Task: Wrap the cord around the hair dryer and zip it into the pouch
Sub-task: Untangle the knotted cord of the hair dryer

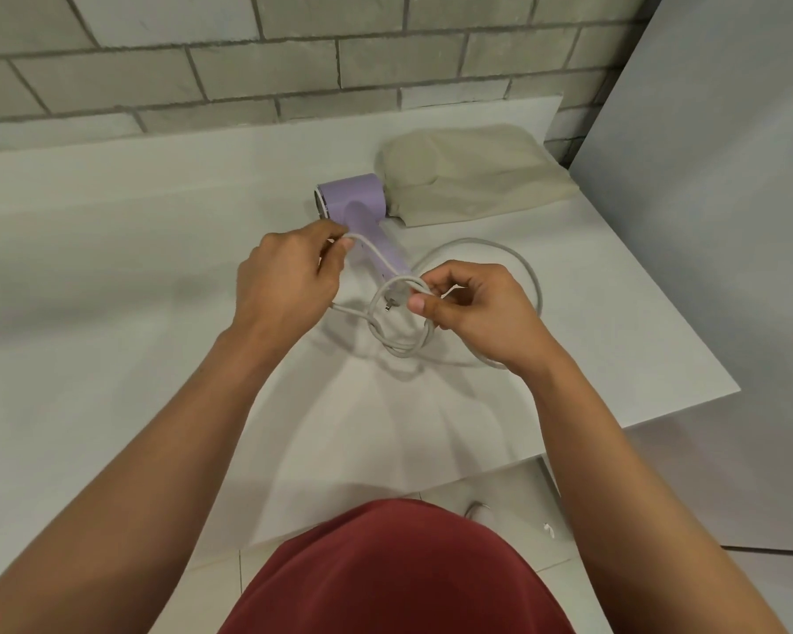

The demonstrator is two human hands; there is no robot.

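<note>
Left hand pinches the cord beside the handle of the dryer, which lies on the counter. Right hand grips small coils with the plug inside, slack looping right. Far right, the pouch touches the dryer's head.

No legible text, label, brand, number or sign anywhere: plain surfaces on the hair dryer, the pouch, the cord, the bench and the tiled wall.
</note>
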